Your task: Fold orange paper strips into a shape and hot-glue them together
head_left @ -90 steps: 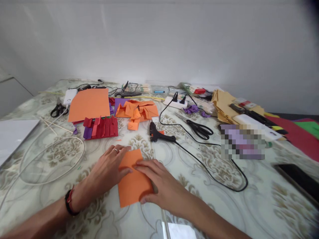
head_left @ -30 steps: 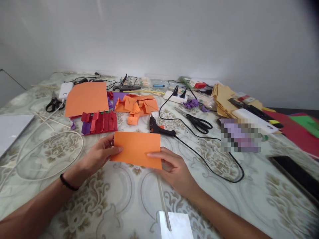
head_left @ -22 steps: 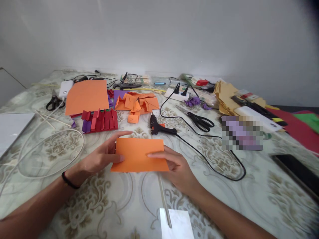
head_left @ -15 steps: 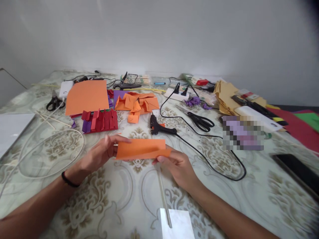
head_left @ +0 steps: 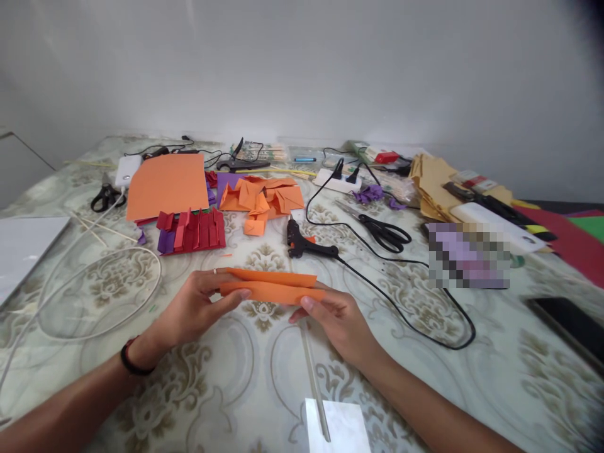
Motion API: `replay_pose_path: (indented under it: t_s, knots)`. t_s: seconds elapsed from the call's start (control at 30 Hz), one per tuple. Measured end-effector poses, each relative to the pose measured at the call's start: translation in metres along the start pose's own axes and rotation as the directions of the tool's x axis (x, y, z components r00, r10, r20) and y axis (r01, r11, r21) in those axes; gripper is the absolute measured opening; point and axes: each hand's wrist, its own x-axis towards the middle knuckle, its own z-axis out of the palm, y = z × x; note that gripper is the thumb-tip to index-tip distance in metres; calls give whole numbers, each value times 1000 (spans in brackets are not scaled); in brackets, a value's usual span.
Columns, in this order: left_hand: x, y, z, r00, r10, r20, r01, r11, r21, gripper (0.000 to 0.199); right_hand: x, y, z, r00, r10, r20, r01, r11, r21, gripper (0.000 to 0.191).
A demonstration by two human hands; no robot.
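Observation:
An orange sheet of paper (head_left: 274,292), bent lengthwise into a trough, is held between both hands above the patterned tablecloth. My left hand (head_left: 198,308) pinches its left end, thumb on the near flap and fingers behind. At the right end, my right hand (head_left: 337,318) grips it with the thumb in front and the other fingers underneath. Beyond the paper lies a black glue gun (head_left: 306,242). Folded red paper pieces (head_left: 195,231) and folded orange pieces (head_left: 264,195) sit farther back. A thin stick (head_left: 314,384) rests partly on a white card (head_left: 340,428) near me.
Black-handled scissors (head_left: 384,233) and a white power strip (head_left: 337,180) are at back right, with the glue gun's cord looping nearby. A dark phone (head_left: 570,327) lies far right. Orange sheets (head_left: 167,185), a white cable (head_left: 158,277) and more scissors (head_left: 107,196) are left.
My left thumb has come round to the near side of the orange paper. The paper's near edge has been bent up, so two long flaps now show.

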Motion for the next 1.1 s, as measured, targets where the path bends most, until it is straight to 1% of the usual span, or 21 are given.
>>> replay_pose_path:
  t_s: [0.07,0.13,0.23,0.33,0.37,0.43,0.47,0.53,0.57,0.6,0.63,0.73,0.77,0.8,0.87,0.9,0.93,1.1]
  knots:
    - [-1,0,1,999,-33,-26,34,999,31,28,1,-4,2,1000,6,-21,-6,1000,-8,33]
    - [-2,0,2,997,-72,-37,73,997,15,34,1,-8,3,999,22,-45,-23,999,-31,35]
    - [-2,-2,4,991,-124,-43,120,990,-75,36,1,-11,4,996,35,-83,-40,998,-57,35]
    - [-3,-6,7,988,-142,-57,131,977,-170,40,1,-10,4,992,40,-117,-47,997,-55,34]
    - [-3,-6,8,987,-146,-63,131,970,-205,39,1,-9,4,991,41,-126,-48,998,-50,33]
    - [-4,-6,10,984,-166,-71,141,953,-269,29,1,-9,5,990,42,-133,-47,998,-36,32]
    - [-4,-5,10,981,-179,-72,152,946,-286,29,0,-9,5,990,41,-135,-46,998,-30,32]
    - [-4,-5,10,978,-193,-73,167,948,-273,47,0,-9,6,989,46,-138,-48,999,-12,31]
    - [-4,-5,10,979,-190,-70,168,956,-242,52,0,-9,6,988,47,-147,-46,999,9,27]
    - [-4,-5,10,981,-182,-67,165,964,-206,51,0,-9,7,986,52,-159,-46,998,41,22]
    - [-4,-6,10,983,-174,-63,161,972,-172,47,0,-8,8,983,62,-174,-48,995,83,25]
    - [-4,-7,10,985,-161,-53,154,980,-123,35,0,-6,9,973,132,-191,-89,971,222,69]
    - [-4,-7,10,986,-161,-51,154,981,-122,33,0,-5,9,972,165,-170,-118,960,255,74]
    - [-5,-6,10,986,-161,-51,154,981,-117,33,0,-4,10,971,194,-139,-150,949,277,71]
    - [-5,-3,10,986,-161,-50,156,984,-89,33,-1,-2,10,969,234,-79,-202,936,288,51]
    - [-5,-1,10,986,-157,-49,153,986,-71,32,-1,-2,10,967,247,-62,-220,934,282,42]
    - [-5,2,10,987,-151,-46,149,988,-52,31,-1,-1,11,965,256,-61,-231,934,272,36]
    - [-4,5,9,989,-148,4,149,989,-21,28,0,-3,10,962,245,-123,-217,954,205,34]
